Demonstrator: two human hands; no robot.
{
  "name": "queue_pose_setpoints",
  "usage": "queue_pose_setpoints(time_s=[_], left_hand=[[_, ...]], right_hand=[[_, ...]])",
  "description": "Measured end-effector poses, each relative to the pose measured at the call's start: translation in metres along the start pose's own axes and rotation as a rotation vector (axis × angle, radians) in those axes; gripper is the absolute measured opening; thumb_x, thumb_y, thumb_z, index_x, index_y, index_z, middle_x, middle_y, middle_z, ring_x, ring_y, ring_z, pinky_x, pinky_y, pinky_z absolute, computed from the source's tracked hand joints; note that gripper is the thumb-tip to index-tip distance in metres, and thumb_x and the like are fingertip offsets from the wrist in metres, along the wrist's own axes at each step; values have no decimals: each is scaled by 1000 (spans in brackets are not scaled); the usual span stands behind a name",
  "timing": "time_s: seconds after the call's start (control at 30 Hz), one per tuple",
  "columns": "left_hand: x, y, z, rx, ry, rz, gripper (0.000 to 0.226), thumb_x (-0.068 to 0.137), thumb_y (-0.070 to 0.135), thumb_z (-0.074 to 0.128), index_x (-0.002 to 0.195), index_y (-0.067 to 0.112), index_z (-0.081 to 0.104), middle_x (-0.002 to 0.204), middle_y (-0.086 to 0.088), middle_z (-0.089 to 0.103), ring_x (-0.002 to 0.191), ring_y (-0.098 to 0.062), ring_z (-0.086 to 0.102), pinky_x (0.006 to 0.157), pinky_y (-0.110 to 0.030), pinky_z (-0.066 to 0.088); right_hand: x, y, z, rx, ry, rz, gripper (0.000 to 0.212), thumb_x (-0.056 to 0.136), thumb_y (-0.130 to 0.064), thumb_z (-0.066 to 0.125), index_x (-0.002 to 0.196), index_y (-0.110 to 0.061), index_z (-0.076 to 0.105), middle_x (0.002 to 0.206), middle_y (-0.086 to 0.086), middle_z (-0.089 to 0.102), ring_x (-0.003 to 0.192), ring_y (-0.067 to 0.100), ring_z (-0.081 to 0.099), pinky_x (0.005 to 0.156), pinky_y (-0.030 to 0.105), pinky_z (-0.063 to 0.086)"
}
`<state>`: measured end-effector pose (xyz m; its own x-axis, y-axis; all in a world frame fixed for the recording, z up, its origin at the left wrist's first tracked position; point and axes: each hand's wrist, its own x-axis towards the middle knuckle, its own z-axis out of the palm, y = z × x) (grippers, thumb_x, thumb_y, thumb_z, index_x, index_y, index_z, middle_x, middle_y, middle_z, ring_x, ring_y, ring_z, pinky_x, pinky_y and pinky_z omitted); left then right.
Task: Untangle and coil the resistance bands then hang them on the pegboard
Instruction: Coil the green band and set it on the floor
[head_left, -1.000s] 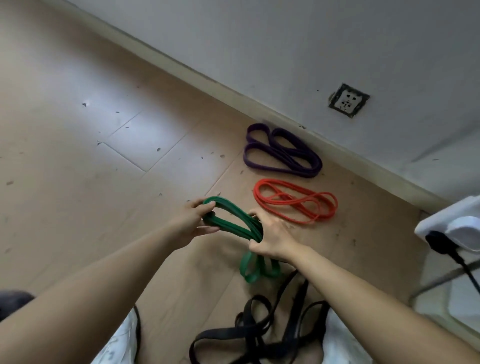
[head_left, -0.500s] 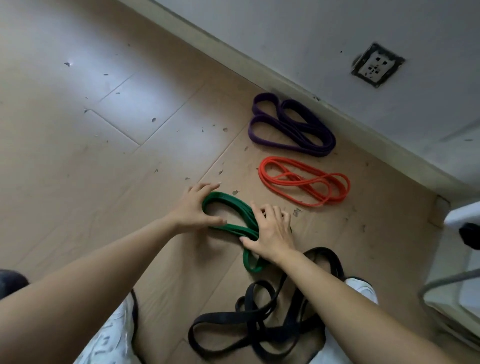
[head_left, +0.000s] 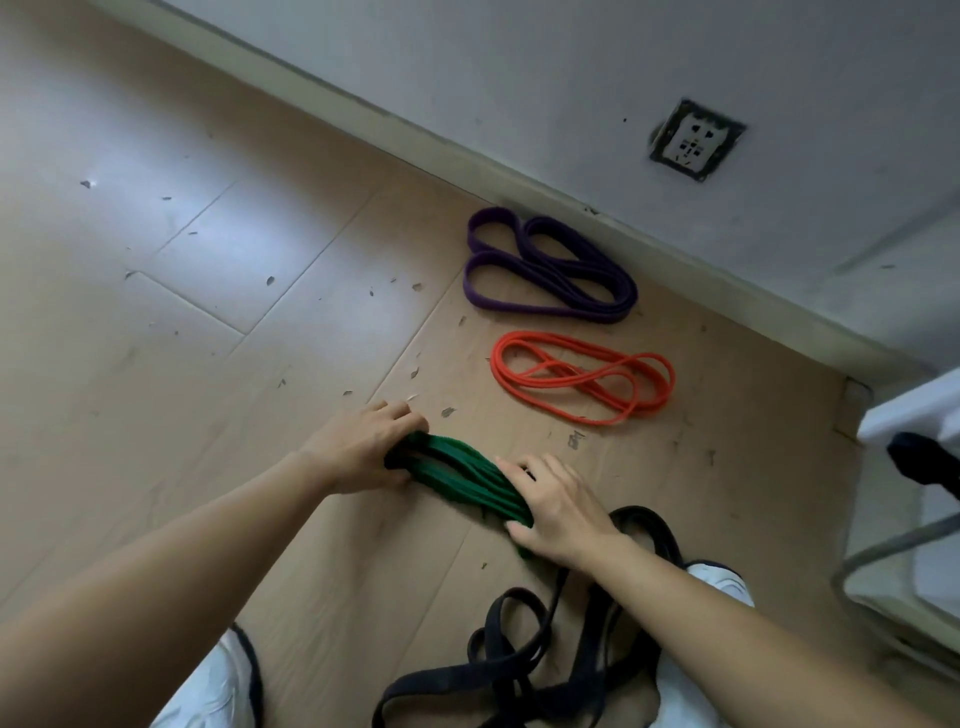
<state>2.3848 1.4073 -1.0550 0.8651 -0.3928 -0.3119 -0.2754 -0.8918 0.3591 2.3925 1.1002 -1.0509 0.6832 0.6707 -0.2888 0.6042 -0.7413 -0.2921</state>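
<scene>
A green resistance band (head_left: 465, 477) lies folded into a flat bundle on the wooden floor. My left hand (head_left: 358, 447) grips its left end with curled fingers. My right hand (head_left: 558, 506) lies over its right end, fingers fairly straight and pressing it down. Beyond them a coiled red band (head_left: 582, 376) and a coiled purple band (head_left: 545, 270) lie on the floor near the wall. A tangled black band (head_left: 524, 660) lies under my right forearm, between my feet.
A grey wall with a baseboard (head_left: 467, 166) runs across the top, with a power socket (head_left: 693, 140) on it. White furniture with a metal frame (head_left: 904, 545) stands at the right edge. My white shoes (head_left: 218, 691) show at the bottom.
The green band went from a lifted open loop to a flattened, tighter bundle on the floor. My right hand slid down to its right end; my left closed round the left end.
</scene>
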Motion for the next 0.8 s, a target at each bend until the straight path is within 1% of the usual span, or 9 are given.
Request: queue_pose_setpoints(time_s=[0.13,0.3,0.37,0.4,0.47,0.53,0.57,0.67,0.8], left_hand=[[11,-6,-11,103,138,2,40,85,45,71,120,30,58,113,5,61,100,-20,59,64,-30,44],[25,-18,-27,107,301,-128,34,88,32,73,119,25,62,117,1,64,102,-24,58,60,-30,38],[30,-25,-30,121,335,-194,35,89,33,71,122,26,61,120,1,63,105,-26,58,60,-30,38],[34,-27,-29,119,319,-227,39,90,34,69,127,26,59,124,0,62,109,-27,57,62,-32,41],[41,-28,-24,72,238,-289,55,89,35,68,141,27,50,139,0,55,122,-30,52,81,-41,49],[43,-29,-19,-22,165,-338,72,90,34,69,153,29,36,156,0,41,136,-32,41,101,-47,46],[43,-29,-17,-40,134,-349,79,90,35,69,157,29,28,162,0,33,142,-32,34,106,-50,42],[33,-26,-13,-33,117,-357,95,87,37,72,162,29,14,169,2,16,152,-33,19,114,-51,35],[10,-8,-4,-178,263,-340,93,84,29,79,160,21,25,168,-2,24,153,-29,23,120,-46,33]], right_hand=[[12,3,8,37,107,-35,72,76,-34,74,142,-18,52,110,1,65,100,25,61,87,40,55],[49,0,-2,63,300,11,63,69,-26,82,128,-13,64,108,3,69,97,30,64,83,41,56],[65,-1,-11,23,324,44,64,68,-27,84,127,-12,64,114,5,68,101,32,64,83,42,54],[71,-1,-17,3,284,73,66,72,-30,82,132,-13,60,121,5,65,108,32,62,88,43,51],[78,0,-23,-20,134,127,78,80,-45,73,147,-19,43,139,2,53,125,29,50,99,43,44],[80,2,-24,-47,44,151,94,76,-61,70,152,-23,29,147,1,43,131,26,40,104,43,40],[79,2,-23,-55,21,153,104,71,-67,71,153,-23,25,149,1,39,133,26,38,106,44,38],[76,0,-19,-49,-39,150,129,60,-80,70,158,-20,12,159,4,24,143,29,26,116,48,26],[70,-5,-18,-51,-35,141,135,60,-82,68,160,-19,2,167,6,8,154,30,6,123,53,10]])
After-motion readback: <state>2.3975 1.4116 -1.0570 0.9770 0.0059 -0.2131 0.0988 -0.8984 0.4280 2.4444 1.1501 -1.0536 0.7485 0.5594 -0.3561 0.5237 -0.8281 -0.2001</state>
